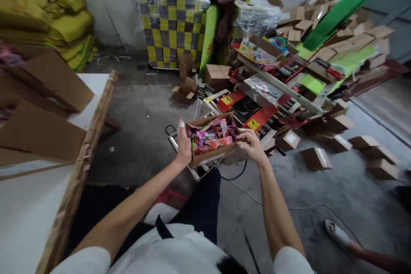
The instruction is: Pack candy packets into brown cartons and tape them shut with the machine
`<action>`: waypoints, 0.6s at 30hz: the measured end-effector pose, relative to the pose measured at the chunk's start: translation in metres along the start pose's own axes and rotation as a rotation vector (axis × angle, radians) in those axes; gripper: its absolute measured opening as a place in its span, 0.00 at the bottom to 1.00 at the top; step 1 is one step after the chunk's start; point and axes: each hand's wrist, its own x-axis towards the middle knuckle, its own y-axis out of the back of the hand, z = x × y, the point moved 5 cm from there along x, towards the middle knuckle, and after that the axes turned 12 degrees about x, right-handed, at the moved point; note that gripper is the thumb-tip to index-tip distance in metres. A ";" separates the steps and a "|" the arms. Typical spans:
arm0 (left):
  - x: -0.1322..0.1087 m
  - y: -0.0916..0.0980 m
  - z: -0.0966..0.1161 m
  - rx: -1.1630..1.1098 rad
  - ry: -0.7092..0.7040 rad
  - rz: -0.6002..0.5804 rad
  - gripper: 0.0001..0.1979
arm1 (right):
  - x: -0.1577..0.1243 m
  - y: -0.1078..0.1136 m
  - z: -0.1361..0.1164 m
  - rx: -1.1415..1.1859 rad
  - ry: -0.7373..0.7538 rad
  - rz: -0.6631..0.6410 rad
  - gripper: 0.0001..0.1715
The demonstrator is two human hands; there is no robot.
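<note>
An open cardboard box [213, 155] full of pink, red and purple wrapped packets [213, 136] is held between both hands, above the near end of a roller conveyor [174, 141]. My left hand [184, 142] grips its left end, thumb up along the side. At the right end, my right hand [252, 144] holds the box's edge with its fingers bent over the rim. Just beyond the box is a machine with red panels [260, 115] on the conveyor.
Left stands a white table [35, 209] with a wooden edge and large open cartons [41, 130]. Closed boxes [316, 158] lie on the floor at right, near a cable [298, 208] and another person's foot [337, 233]. Yellow sacks [48, 13] and a wrapped stack [173, 25] stand behind.
</note>
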 end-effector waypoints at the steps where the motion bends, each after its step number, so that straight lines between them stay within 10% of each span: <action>1: 0.010 0.004 0.005 0.030 -0.098 -0.021 0.38 | 0.003 -0.003 -0.004 -0.021 -0.007 -0.070 0.28; 6: 0.025 -0.036 0.044 0.261 -0.637 -0.466 0.34 | 0.014 -0.019 -0.017 -0.062 -0.085 -0.393 0.36; 11: 0.037 -0.078 0.032 0.034 -0.489 -0.769 0.25 | 0.031 -0.028 0.007 -0.272 -0.338 -0.259 0.24; 18: 0.051 -0.059 0.022 -0.304 -0.367 -0.816 0.31 | 0.046 -0.042 0.033 -0.538 -0.487 -0.110 0.25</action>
